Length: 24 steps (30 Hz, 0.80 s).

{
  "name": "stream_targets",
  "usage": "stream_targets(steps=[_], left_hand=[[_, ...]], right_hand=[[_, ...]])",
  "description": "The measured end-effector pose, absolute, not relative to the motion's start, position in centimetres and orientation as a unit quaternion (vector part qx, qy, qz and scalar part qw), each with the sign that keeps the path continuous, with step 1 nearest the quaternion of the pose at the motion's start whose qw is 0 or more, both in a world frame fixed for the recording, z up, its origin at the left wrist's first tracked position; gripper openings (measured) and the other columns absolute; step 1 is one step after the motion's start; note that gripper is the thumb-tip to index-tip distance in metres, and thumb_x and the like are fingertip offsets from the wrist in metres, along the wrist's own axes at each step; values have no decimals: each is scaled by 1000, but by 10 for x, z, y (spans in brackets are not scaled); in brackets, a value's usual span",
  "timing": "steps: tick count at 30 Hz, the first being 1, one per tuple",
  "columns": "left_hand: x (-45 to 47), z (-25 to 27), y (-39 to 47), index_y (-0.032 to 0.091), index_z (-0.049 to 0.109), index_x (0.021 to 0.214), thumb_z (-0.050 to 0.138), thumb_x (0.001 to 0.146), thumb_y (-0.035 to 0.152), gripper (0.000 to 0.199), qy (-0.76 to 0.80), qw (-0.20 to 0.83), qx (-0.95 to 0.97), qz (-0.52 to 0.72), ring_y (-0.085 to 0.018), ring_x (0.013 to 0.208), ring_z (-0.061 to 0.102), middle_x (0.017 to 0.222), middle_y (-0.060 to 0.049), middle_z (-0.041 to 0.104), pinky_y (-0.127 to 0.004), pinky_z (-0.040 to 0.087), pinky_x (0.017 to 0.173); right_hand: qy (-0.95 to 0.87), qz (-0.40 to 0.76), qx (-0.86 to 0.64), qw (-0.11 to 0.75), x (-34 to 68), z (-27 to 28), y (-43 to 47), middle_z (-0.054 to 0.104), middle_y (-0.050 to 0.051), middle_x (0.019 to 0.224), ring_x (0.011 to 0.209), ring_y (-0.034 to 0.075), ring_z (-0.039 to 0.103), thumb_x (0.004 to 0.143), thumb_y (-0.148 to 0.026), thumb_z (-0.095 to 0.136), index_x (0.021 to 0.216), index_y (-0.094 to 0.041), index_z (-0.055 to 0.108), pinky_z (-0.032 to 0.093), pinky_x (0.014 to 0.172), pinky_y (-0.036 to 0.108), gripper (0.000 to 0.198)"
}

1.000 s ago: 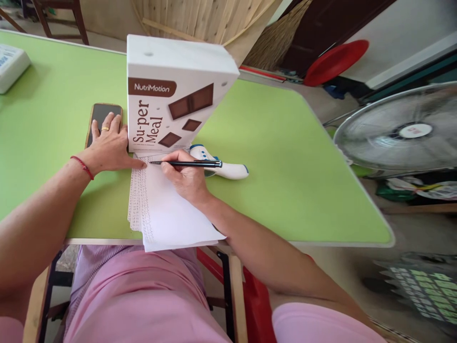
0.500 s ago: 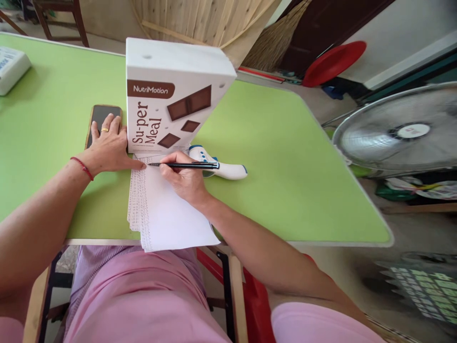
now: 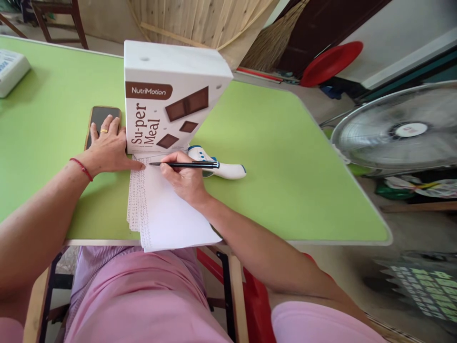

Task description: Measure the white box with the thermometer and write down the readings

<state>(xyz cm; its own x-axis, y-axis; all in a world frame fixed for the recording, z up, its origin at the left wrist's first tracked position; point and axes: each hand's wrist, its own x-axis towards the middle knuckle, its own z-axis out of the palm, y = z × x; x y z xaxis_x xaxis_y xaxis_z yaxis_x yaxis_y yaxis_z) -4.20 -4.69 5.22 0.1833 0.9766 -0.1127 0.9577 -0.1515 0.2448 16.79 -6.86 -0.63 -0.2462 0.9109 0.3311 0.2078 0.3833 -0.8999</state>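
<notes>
A black pen (image 3: 193,165) is pinched in my right hand (image 3: 187,181), its tip close to the upper left part of a white sheet of paper (image 3: 171,219). Fanned out under that sheet are several more sheets with small marks down their left edges. My left hand (image 3: 109,147) lies with fingers spread, its thumb at the paper's upper left edge and its other fingers over a smartphone (image 3: 103,113). A white NutriMotion box (image 3: 153,114) stands upright just beyond the paper. Partly behind the right hand lies a white and blue handheld device (image 3: 230,171), perhaps an infrared thermometer.
All this rests on a green table (image 3: 285,166) with a pale rim. A white box-like object (image 3: 12,69) sits at the far left. Beyond the right edge stands a large fan (image 3: 407,129), with a red basin (image 3: 332,63) behind it.
The view has shifted very slightly. Both hands, the pen and the paper stay almost where they were.
</notes>
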Motion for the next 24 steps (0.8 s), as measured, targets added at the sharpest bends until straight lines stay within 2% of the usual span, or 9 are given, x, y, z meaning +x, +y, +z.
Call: stream_targets(steps=[9, 14, 20, 24], left_hand=[[-42, 53, -47, 20, 27, 165, 70, 65, 69, 119, 641, 130, 756, 31, -51, 156, 7, 171, -15, 19, -72, 3, 123], [-46, 49, -45, 28, 30, 163, 73, 62, 70, 117, 625, 138, 766, 57, -49, 156, 7, 170, -14, 24, -75, 2, 121], [-46, 49, -43, 22, 32, 162, 75, 62, 67, 118, 626, 136, 766, 53, -50, 155, 7, 168, -20, 23, -78, 4, 118], [-47, 48, -44, 24, 34, 162, 76, 64, 66, 115, 617, 137, 771, 73, -52, 154, 8, 167, -18, 26, -78, 2, 119]], right_hand=[[-710, 355, -392, 466, 169, -4, -68, 55, -4, 66, 58, 12, 48, 83, -25, 61, 78, -24, 57, 44, 58, 27, 7], [-704, 363, -394, 467, 169, -7, -68, 53, -5, 66, 57, 10, 46, 85, -28, 60, 79, -23, 57, 43, 56, 25, 9], [-685, 346, -422, 482, 168, -8, -68, 54, -6, 65, 56, 10, 46, 83, -27, 60, 78, -23, 56, 44, 55, 24, 7], [-690, 341, -423, 477, 168, -6, -68, 54, -6, 64, 55, 10, 46, 83, -28, 59, 77, -23, 56, 44, 55, 24, 8]])
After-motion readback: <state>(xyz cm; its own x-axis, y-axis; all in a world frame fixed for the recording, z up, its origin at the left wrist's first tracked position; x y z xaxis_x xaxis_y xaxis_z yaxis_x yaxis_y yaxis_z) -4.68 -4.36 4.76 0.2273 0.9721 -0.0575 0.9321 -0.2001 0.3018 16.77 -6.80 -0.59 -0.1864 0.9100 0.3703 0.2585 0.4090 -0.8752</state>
